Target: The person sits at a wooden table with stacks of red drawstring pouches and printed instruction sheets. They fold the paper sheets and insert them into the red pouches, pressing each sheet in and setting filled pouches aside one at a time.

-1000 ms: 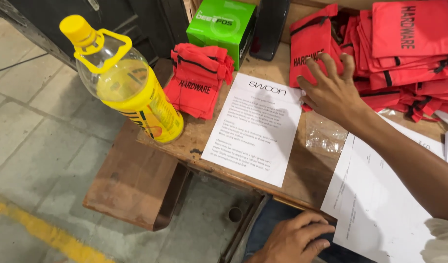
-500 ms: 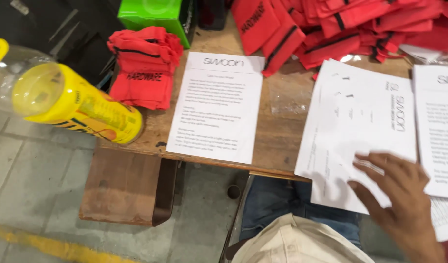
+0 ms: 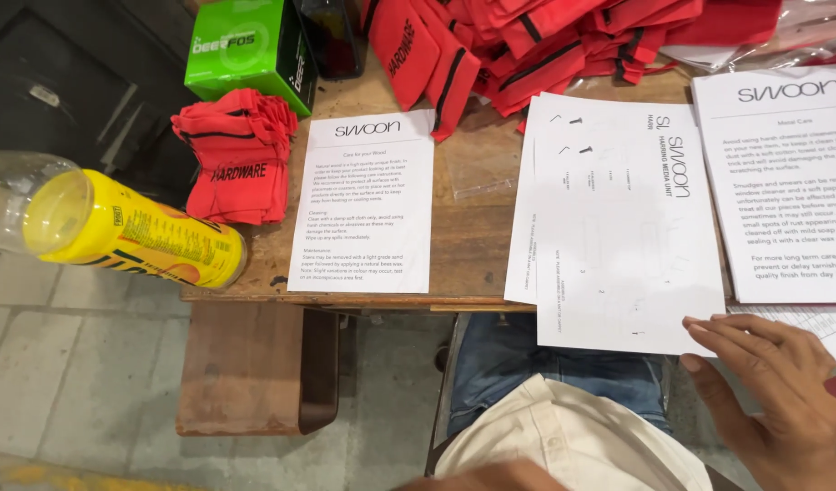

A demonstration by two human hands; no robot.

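My right hand [image 3: 777, 395] is at the lower right, fingers spread, with its fingertips touching the near corner of a stack of white printed sheets [image 3: 623, 227] that overhangs the wooden table's edge [image 3: 382, 298]. Only a sliver of my left hand [image 3: 495, 475] shows at the bottom edge over my lap; its fingers are hidden. Another printed sheet [image 3: 368, 209] lies in the middle of the table. A further sheet [image 3: 786, 182] lies at the right. Red fabric pouches [image 3: 527, 41] are heaped along the far side.
A small stack of red pouches [image 3: 236, 164] sits at the left beside a green box [image 3: 245, 45]. A yellow bottle with a clear cap [image 3: 118, 227] stands at the table's left corner. An empty clear plastic bag [image 3: 482, 164] lies between the sheets. A wooden bench [image 3: 245, 368] stands below.
My right hand left the red pouches at the far side and came down to the near corner of the sheet stack. The view has shifted right and lower.
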